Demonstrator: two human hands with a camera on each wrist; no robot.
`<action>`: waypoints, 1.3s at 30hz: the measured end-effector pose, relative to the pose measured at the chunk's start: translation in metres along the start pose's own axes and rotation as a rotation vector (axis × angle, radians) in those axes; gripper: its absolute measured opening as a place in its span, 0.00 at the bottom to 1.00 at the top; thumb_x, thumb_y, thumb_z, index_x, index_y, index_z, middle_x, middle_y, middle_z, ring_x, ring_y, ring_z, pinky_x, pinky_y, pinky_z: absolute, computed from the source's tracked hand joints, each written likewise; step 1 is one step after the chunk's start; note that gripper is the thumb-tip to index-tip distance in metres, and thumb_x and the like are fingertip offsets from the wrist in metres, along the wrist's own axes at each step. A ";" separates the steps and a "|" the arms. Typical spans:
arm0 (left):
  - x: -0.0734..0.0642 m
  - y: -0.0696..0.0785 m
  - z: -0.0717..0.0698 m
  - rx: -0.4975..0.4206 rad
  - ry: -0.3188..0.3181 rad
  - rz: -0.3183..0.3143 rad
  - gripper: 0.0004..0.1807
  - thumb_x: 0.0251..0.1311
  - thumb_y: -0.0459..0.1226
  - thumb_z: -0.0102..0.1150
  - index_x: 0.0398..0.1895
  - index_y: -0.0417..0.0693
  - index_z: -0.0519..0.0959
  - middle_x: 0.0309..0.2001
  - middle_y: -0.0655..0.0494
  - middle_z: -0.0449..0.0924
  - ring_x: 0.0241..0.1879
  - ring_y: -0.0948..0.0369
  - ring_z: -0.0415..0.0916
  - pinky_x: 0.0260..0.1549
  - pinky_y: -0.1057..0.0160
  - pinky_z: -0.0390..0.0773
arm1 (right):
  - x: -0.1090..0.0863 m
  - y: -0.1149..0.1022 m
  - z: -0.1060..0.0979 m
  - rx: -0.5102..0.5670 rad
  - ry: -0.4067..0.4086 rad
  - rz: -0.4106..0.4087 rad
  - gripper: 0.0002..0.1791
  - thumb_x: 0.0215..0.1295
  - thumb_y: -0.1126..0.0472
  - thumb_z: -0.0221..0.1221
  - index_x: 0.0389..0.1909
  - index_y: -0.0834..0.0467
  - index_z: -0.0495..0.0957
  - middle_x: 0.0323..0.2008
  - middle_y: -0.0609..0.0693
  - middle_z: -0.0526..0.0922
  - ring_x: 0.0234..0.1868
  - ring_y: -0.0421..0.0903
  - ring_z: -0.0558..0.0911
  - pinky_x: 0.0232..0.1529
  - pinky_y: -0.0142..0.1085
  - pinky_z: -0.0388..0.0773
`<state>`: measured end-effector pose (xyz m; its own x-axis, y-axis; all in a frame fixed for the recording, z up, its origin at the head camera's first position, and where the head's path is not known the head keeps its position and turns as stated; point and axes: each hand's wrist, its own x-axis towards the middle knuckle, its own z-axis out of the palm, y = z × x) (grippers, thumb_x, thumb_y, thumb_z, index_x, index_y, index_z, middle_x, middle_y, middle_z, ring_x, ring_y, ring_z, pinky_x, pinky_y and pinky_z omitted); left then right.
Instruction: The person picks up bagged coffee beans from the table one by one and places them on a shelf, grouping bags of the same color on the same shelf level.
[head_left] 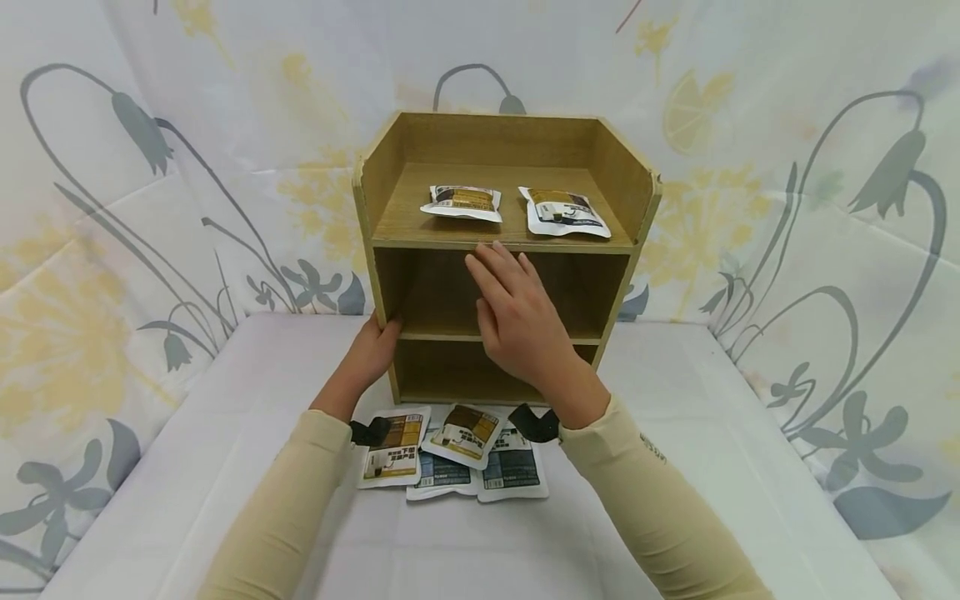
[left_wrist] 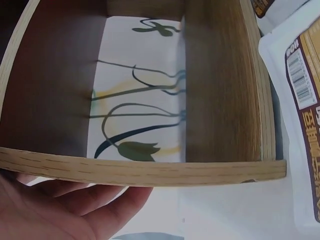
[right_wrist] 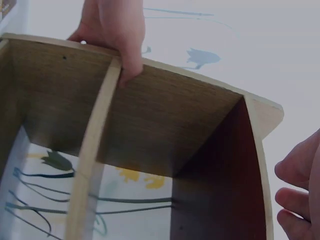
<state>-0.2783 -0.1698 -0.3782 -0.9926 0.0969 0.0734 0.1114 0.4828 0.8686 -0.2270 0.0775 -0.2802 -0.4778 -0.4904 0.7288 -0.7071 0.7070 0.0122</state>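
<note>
The wooden shelf unit (head_left: pixel 498 142) stands at the centre of the frame on a white-covered counter (head_left: pixel 480 554). It is box-shaped, with visible grain, pale front edges and sloped upper side panels. The left hand (head_left: pixel 370 354), left of centre, has its grip clamped on the unit's side panel, thumb around the front edge. The right hand (head_left: pixel 517 317), at centre, has its grip unclamped: fingers extended and tilted upward, near the top board's front edge. Two puffed, glossy pouches, a left pouch (head_left: pixel 463 202) and a right pouch (head_left: pixel 567 212), lie on the top board. At lower centre, two flat brown-labelled pouches (head_left: pixel 393 454) partly overlap two blue-grey-labelled pouches (head_left: pixel 512 471); all have white edges. Floral-printed cloth (head_left: pixel 810 208) fills the background.
</note>
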 end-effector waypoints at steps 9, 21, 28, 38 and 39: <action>-0.001 -0.001 0.000 0.023 -0.011 0.016 0.33 0.74 0.50 0.28 0.77 0.46 0.45 0.68 0.34 0.61 0.67 0.41 0.63 0.66 0.41 0.62 | -0.023 -0.002 0.012 0.042 -0.015 0.017 0.28 0.67 0.64 0.54 0.68 0.62 0.67 0.67 0.59 0.69 0.72 0.56 0.63 0.72 0.54 0.56; 0.001 0.000 -0.001 0.022 -0.010 0.005 0.34 0.74 0.52 0.28 0.77 0.47 0.46 0.68 0.35 0.61 0.66 0.41 0.63 0.65 0.41 0.62 | -0.042 -0.005 0.027 0.093 -0.081 0.055 0.29 0.66 0.61 0.57 0.68 0.60 0.66 0.67 0.57 0.69 0.73 0.54 0.62 0.72 0.54 0.56; 0.000 -0.001 0.000 0.012 -0.006 0.003 0.34 0.74 0.51 0.28 0.77 0.46 0.45 0.69 0.35 0.60 0.67 0.42 0.63 0.66 0.42 0.61 | -0.054 -0.007 0.036 0.099 -0.112 0.072 0.28 0.66 0.60 0.56 0.68 0.60 0.68 0.67 0.56 0.70 0.72 0.55 0.64 0.70 0.56 0.60; 0.001 -0.002 0.002 0.007 0.007 0.012 0.34 0.73 0.50 0.28 0.77 0.45 0.46 0.69 0.35 0.59 0.67 0.42 0.62 0.68 0.43 0.59 | -0.064 -0.009 0.045 0.112 -0.139 0.091 0.27 0.66 0.59 0.59 0.67 0.53 0.69 0.66 0.55 0.71 0.70 0.55 0.67 0.68 0.56 0.62; 0.001 -0.002 0.002 0.008 0.009 0.010 0.34 0.73 0.50 0.28 0.77 0.45 0.46 0.69 0.35 0.59 0.67 0.42 0.62 0.68 0.43 0.59 | -0.065 -0.009 0.046 0.113 -0.142 0.092 0.27 0.65 0.59 0.59 0.66 0.53 0.70 0.66 0.55 0.71 0.69 0.55 0.67 0.68 0.57 0.62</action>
<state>-0.2793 -0.1691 -0.3811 -0.9918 0.0942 0.0868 0.1220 0.4888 0.8638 -0.2132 0.0798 -0.3591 -0.6058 -0.4991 0.6196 -0.7073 0.6945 -0.1321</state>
